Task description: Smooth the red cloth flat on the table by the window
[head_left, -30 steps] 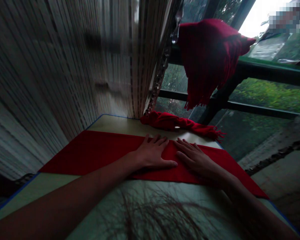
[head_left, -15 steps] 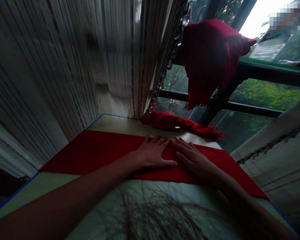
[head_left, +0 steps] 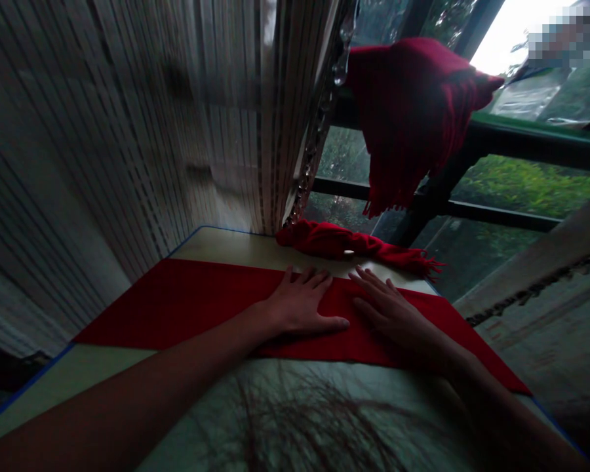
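Observation:
A long red cloth (head_left: 187,301) lies flat across a pale table (head_left: 226,248) with a blue edge. My left hand (head_left: 302,301) rests palm down on the cloth near its middle, fingers stretched out. Just to its right, my right hand (head_left: 393,311) also lies flat on the cloth with its fingers spread. Neither hand holds anything.
A bunched red fringed scarf (head_left: 354,244) lies at the table's far edge. Another red scarf (head_left: 408,111) hangs over a dark railing (head_left: 521,141) by the window. A striped curtain (head_left: 152,131) hangs at the left and back. Strands of hair cross the bottom of the view.
My right hand has slid a little to the right along the cloth. The left hand has stayed in place.

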Motion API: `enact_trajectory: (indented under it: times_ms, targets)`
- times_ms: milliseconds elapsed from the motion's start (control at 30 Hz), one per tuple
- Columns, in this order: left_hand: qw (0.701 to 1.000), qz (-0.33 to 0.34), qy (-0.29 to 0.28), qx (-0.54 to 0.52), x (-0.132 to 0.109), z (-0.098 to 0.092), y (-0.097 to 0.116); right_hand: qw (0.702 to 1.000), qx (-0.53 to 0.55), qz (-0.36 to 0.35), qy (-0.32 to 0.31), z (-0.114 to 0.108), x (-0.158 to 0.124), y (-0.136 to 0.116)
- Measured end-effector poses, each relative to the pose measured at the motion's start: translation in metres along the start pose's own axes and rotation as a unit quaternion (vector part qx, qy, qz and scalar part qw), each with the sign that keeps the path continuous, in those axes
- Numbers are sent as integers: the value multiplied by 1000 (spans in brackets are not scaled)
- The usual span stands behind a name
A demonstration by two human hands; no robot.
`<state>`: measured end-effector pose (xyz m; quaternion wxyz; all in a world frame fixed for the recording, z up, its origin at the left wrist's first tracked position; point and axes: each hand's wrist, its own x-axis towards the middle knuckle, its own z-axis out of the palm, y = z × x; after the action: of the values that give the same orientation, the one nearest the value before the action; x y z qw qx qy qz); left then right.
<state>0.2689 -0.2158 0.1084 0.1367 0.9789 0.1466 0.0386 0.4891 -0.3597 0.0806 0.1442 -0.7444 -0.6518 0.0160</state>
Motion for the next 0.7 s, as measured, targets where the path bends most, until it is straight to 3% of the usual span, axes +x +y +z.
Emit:
enact_trajectory:
  times_ms: [100,333,500,600,700]
  targets:
    - [1000,3,5,2,0,1,-1,1000,-4,-11,-28,2,1,-9]
    - [1000,1,0,5,0,1,-2,989,-60,137,-15,-1,2,16]
    - [1000,-1,4,8,-1,1,-1,994,-55,95,23,0,2,3]
    - [1000,-2,1,7,-2,0,1,998,-38,51,-14,5,1,-7]
    - [1000,-4,-3,10,-2,-1,1,997,-28,59,-46,6,0,-9]
